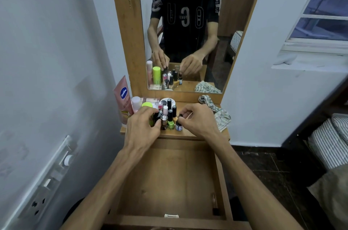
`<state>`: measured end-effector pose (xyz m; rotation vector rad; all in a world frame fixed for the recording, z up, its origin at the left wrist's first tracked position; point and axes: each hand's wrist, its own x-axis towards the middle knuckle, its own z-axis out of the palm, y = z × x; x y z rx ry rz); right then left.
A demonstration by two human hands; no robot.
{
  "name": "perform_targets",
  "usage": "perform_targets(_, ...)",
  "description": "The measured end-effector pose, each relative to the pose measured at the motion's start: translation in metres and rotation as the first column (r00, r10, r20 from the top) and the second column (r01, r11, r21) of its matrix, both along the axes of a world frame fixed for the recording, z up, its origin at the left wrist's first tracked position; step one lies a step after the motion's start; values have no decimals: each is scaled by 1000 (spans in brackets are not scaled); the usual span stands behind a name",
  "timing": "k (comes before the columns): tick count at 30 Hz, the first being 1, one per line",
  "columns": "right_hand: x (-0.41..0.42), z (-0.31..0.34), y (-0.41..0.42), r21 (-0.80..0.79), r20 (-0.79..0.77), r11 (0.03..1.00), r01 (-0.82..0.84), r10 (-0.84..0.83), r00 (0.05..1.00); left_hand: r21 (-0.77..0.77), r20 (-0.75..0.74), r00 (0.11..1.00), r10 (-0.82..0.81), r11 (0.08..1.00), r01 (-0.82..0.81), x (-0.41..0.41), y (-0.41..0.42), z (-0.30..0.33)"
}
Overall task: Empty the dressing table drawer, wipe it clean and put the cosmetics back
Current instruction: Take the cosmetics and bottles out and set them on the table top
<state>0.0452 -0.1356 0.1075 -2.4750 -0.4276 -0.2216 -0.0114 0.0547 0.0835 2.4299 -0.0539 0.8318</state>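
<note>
The tube (123,100) was pink with a blue label, the nail polish (170,124) lime green, the cloth (219,113) striped grey and white, the drawer (169,179) brown wood-grain.

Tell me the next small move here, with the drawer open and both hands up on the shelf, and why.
Probably lift out the small vial lying at the drawer's right front corner. It seems the only item left inside; the striped cloth waits on the shelf. The right hand must first release the small bottle; the left hand grips another.
</note>
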Motion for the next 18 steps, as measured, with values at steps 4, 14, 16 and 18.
perform_targets(4, 2, -5, 0, 30, 1, 1000, -3, 3, 1000, 44, 27, 1000, 3, 999, -4, 1, 1, -2)
perform_targets(14, -22, -15, -27, 40, -12, 999, 3, -3, 1000, 116, -11, 1000, -12, 993, 13, -3, 4, -5)
perform_targets(16, -40, -20, -39, 16, -37, 1000, -17, 17, 999, 104, -10, 1000, -10, 995, 11, -6, 5, -7)
perform_targets(18, -59, -27, -52, -67, -123, 997, -49, 41, 992, 90, 2, 1000, -17, 996, 16, -11, 5, -9)
